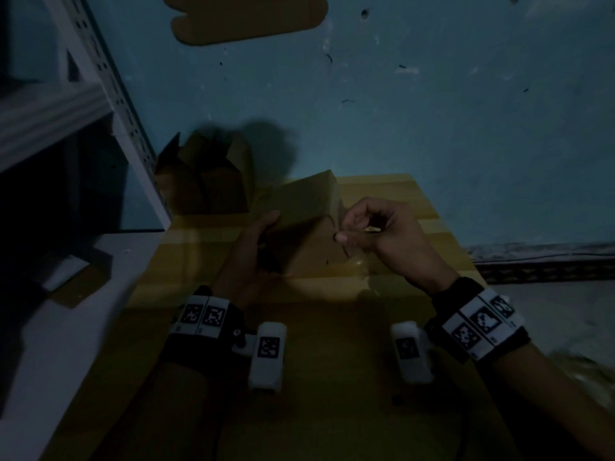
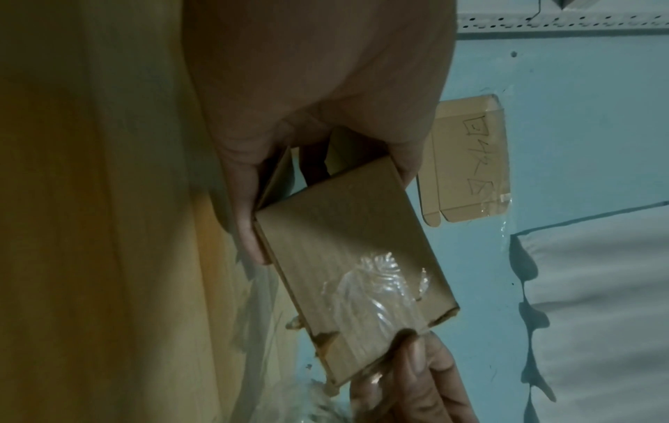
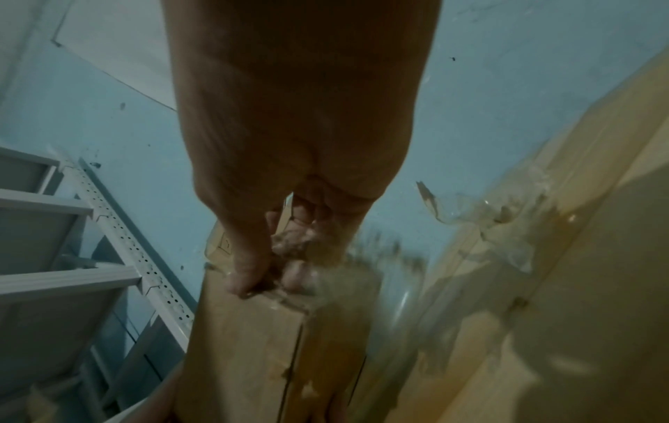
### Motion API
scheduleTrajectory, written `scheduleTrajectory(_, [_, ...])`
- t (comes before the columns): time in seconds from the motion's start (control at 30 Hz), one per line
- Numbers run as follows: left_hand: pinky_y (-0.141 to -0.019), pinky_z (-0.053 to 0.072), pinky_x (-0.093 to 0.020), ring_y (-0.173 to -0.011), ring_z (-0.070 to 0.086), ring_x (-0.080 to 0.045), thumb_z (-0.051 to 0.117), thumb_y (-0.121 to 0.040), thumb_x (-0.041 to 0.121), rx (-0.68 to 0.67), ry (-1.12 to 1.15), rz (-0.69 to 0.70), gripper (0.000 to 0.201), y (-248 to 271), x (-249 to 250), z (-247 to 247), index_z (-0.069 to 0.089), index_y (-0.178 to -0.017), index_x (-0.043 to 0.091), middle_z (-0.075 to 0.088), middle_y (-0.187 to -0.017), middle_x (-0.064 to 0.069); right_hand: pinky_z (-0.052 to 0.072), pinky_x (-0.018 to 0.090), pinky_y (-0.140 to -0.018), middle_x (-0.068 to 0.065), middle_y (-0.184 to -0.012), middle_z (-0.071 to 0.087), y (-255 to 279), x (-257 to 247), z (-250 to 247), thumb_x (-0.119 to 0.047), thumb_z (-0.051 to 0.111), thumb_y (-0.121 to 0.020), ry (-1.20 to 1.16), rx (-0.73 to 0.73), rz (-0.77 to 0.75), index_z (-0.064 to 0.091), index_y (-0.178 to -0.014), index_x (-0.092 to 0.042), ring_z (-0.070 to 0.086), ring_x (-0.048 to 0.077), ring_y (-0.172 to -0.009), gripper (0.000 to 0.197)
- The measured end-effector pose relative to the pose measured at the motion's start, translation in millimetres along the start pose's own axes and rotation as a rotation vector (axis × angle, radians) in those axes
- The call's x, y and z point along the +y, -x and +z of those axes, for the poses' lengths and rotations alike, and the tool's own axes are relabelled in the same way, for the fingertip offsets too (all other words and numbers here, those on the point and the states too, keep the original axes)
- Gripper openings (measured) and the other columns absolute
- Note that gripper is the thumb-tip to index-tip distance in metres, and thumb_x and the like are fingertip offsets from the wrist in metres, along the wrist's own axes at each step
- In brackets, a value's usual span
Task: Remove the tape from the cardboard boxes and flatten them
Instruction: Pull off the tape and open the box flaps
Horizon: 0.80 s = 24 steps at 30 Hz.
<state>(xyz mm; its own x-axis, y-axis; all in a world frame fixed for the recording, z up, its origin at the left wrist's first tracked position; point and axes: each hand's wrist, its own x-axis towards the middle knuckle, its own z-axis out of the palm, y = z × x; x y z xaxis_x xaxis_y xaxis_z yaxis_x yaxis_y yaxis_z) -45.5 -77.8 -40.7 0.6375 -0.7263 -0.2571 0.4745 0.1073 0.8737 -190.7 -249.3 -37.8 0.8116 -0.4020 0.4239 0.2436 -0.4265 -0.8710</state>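
step: I read this as tape peeling, one small cardboard box in hand, held above the yellow table, near its far end.
box state: not yet flat; the left wrist view shows an end flap loose under my palm, and the tape stuck crinkled and clear across the broad face.
left hand: fingers and thumb wrapped round the box's left end, firm hold, box tilted up toward me.
right hand: thumb and forefinger closed to a narrow pinch at the box's near right edge; other fingers curled. I think it has the tape's edge, film is too clear and the right wrist view too blurred to be sure.
how to do it well: I'd keep the left grip still as the anchor, pull the tape low and back along the face, not straight up, slow, so the film comes off whole and cardboard skin doesn't tear. Re-pinch close to the peel line if it stretches.
risk: thin film may snap, leaving shreds; loose peeled tape already lies on the table edge.
other boxes: an opened box sits on the floor beside the metal shelf; a flattened one lies farther off on the blue floor.
lighting: dim, fine detail poor.
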Motion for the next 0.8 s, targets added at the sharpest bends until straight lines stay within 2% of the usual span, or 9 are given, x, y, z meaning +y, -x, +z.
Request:
scheduleTrajectory(0.1, [-0.066,0.057,-0.034,-0.095,0.068,-0.025,0.058,-0.093,0.044,0.017,-0.012,-0.007,0.048,0.1,-0.5,-0.3,0.059,-0.131,0.014,0.067,-0.121,-0.013,0.046,0.013,-0.064,-0.005,-0.071,0.068,0.4,0.2,1.8,0.001,0.081,-0.08,-0.011,-0.002,-0.006,0.069,-0.08,-0.008,0.059,0.005,-0.065,0.016])
scheduleTrajectory(0.17, [-0.065,0.056,-0.033,-0.096,0.068,-0.025,0.059,-0.091,0.047,-0.007,-0.008,0.014,0.053,-0.2,-0.4,-1.7,0.058,-0.134,0.015,0.066,-0.123,-0.013,0.046,0.012,-0.062,-0.004,-0.071,0.067,0.6,-0.3,1.8,0.001,0.079,-0.083,-0.023,-0.004,0.0,0.067,-0.081,-0.008,0.059,0.005,-0.064,0.015])
scheduleTrajectory(0.23, [-0.067,0.055,-0.036,-0.096,0.069,-0.024,0.062,-0.088,0.047,-0.055,-0.021,0.043,0.052,2.2,1.2,-1.7,0.06,-0.129,0.016,0.068,-0.119,-0.012,0.045,0.014,-0.061,-0.003,-0.07,0.066,0.5,-1.0,1.1,0.001,0.077,-0.085,-0.033,0.015,0.005,0.065,-0.081,-0.008,0.057,0.005,-0.062,0.016])
scheduleTrajectory(0.37, [-0.074,0.058,-0.043,-0.11,0.065,-0.028,0.075,-0.072,0.031,-0.067,-0.074,0.051,0.055,5.0,2.7,3.5,0.06,-0.123,0.017,0.065,-0.125,-0.01,0.045,0.016,-0.058,-0.008,-0.065,0.062,-0.5,0.2,-2.7,0.002,0.076,-0.087,-0.05,0.132,0.0,0.063,-0.079,-0.01,0.053,0.004,-0.059,0.019])
scheduleTrajectory(0.43, [-0.076,0.06,-0.043,-0.105,0.068,-0.027,0.077,-0.067,0.024,-0.04,-0.081,0.058,0.056,5.0,1.8,6.4,0.061,-0.12,0.016,0.068,-0.122,-0.01,0.045,0.017,-0.059,-0.01,-0.066,0.063,-0.7,1.2,-4.8,0.001,0.077,-0.086,-0.04,0.149,0.003,0.064,-0.079,-0.01,0.054,0.005,-0.06,0.018])
scheduleTrajectory(0.5, [-0.074,0.06,-0.04,-0.097,0.072,-0.025,0.078,-0.064,0.025,-0.025,-0.106,0.085,0.056,4.8,-1.4,7.4,0.065,-0.118,0.013,0.072,-0.116,-0.011,0.047,0.019,-0.059,-0.008,-0.067,0.065,0.2,0.8,-5.0,0.0,0.079,-0.084,-0.032,0.151,0.009,0.066,-0.079,-0.011,0.056,0.007,-0.062,0.018])
scheduleTrajectory(0.57, [-0.074,0.06,-0.038,-0.096,0.073,-0.022,0.08,-0.064,0.029,0.016,-0.15,0.131,0.06,4.3,-4.2,7.6,0.066,-0.12,0.012,0.074,-0.112,-0.008,0.05,0.022,-0.061,-0.001,-0.07,0.069,1.7,-0.9,-3.7,0.001,0.081,-0.082,-0.028,0.15,0.0,0.068,-0.079,-0.009,0.059,0.01,-0.064,0.016])
scheduleTrajectory(0.7, [-0.088,0.057,-0.051,-0.103,0.07,-0.027,0.088,-0.05,0.038,0.078,-0.189,0.18,0.073,1.8,-5.8,7.1,0.069,-0.117,0.015,0.074,-0.111,-0.006,0.054,0.022,-0.07,0.003,-0.073,0.074,3.1,-1.9,-4.2,0.0,0.084,-0.078,-0.024,0.148,-0.018,0.071,-0.08,-0.004,0.066,0.009,-0.067,0.014])
scheduleTrajectory(0.8, [-0.082,0.06,-0.046,-0.097,0.072,-0.024,0.087,-0.05,0.035,0.114,-0.216,0.209,0.056,2.8,-7.1,9.9,0.071,-0.102,0.021,0.076,-0.102,-0.002,0.06,0.032,-0.074,0.006,-0.079,0.078,3.4,-0.8,2.8,-0.002,0.087,-0.076,0.008,0.091,-0.007,0.074,-0.081,-0.004,0.073,0.023,-0.073,0.013])
